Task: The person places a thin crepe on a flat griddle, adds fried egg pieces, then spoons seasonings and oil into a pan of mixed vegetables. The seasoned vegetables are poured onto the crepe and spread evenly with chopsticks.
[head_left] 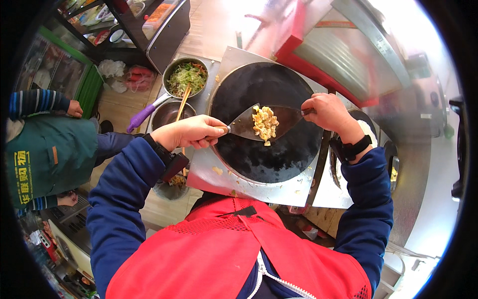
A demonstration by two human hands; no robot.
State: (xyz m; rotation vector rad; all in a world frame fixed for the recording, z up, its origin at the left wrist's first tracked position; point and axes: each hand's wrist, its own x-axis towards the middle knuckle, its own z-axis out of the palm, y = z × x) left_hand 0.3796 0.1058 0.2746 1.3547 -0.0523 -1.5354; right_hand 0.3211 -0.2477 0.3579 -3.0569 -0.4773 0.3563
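With left hand [186, 132] and right hand [328, 112] each gripping a scraper [244, 124], we gather egg [264, 123] over the griddle [266, 129]; next, probably, a careful lift.

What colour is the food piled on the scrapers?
Pale yellow food, seen in the head view.
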